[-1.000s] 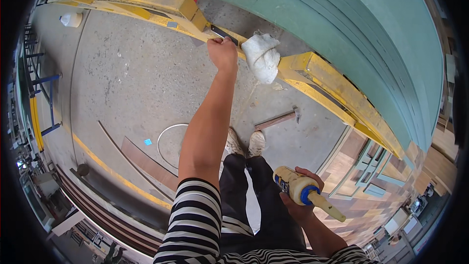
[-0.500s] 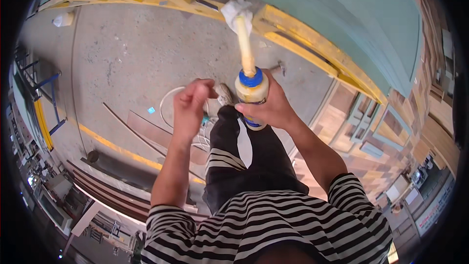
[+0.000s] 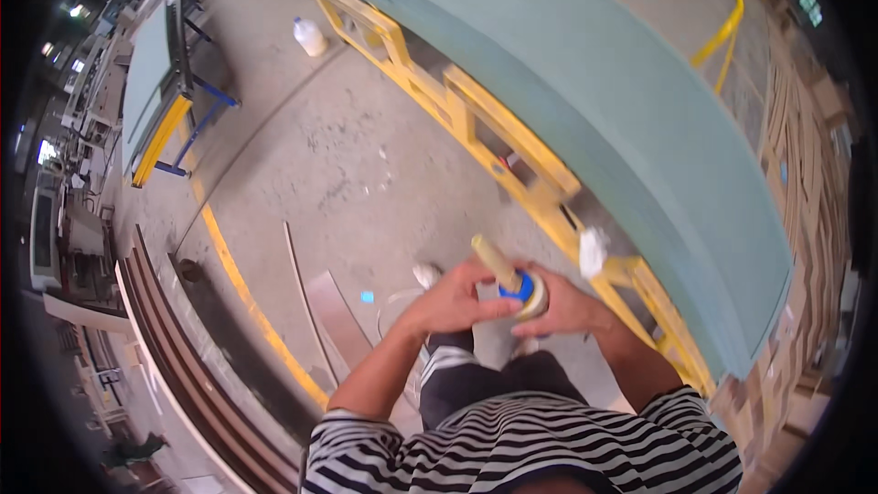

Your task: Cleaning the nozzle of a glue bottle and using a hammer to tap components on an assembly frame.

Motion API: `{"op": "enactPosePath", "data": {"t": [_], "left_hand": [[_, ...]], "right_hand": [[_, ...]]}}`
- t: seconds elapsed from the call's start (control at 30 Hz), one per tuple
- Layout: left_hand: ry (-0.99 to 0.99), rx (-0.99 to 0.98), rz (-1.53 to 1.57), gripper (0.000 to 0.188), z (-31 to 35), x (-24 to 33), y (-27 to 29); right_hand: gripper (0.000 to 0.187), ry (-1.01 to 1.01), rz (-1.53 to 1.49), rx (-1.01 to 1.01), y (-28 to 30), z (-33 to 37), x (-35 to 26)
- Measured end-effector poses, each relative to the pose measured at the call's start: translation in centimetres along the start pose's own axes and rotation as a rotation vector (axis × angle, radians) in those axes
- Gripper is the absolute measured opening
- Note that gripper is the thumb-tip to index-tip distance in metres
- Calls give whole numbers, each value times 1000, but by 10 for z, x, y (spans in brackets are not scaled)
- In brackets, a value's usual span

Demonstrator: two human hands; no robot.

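Note:
I hold a glue bottle (image 3: 536, 300) in front of me, its pale body mostly covered by my fingers. It has a blue collar (image 3: 519, 287) and a long yellowish nozzle (image 3: 495, 262) tilted up and to the left. My right hand (image 3: 574, 304) is wrapped round the body. My left hand (image 3: 450, 300) closes on the collar from the left, thumb below and fingers above. A white crumpled wad (image 3: 593, 252) rests on the yellow frame, to the right of the bottle.
A long pale-green panel (image 3: 631, 101) lies on the yellow frame (image 3: 512, 133) ahead. A white jug (image 3: 310, 37) stands on the floor at far left. Nearer left are a brown strip (image 3: 337, 313), stacked dark boards (image 3: 187, 348) and a blue-legged stand (image 3: 212, 114). Wood pieces (image 3: 800, 192) line the right.
My left hand, held apart from the bottle before, has come onto its collar. The bottle is lower and its nozzle now leans left. My view has swung toward the left.

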State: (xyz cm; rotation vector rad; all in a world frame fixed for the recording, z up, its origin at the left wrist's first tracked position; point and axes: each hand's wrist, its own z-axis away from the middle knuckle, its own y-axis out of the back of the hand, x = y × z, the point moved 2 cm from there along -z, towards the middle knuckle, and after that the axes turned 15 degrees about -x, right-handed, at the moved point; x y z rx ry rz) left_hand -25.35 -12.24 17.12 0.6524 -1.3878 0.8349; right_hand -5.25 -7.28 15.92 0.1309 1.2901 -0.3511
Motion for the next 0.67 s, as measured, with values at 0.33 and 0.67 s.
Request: {"op": "enactPosePath", "data": {"t": [0.33,0.67], "left_hand": [[-122,390,-475,47,119,102,193],[-75,792,-778,42,168,211,362]], "right_hand": [[77,155,243,-120,-29,-237,-138],[63,531,486,158,-22,-426,-286]]}}
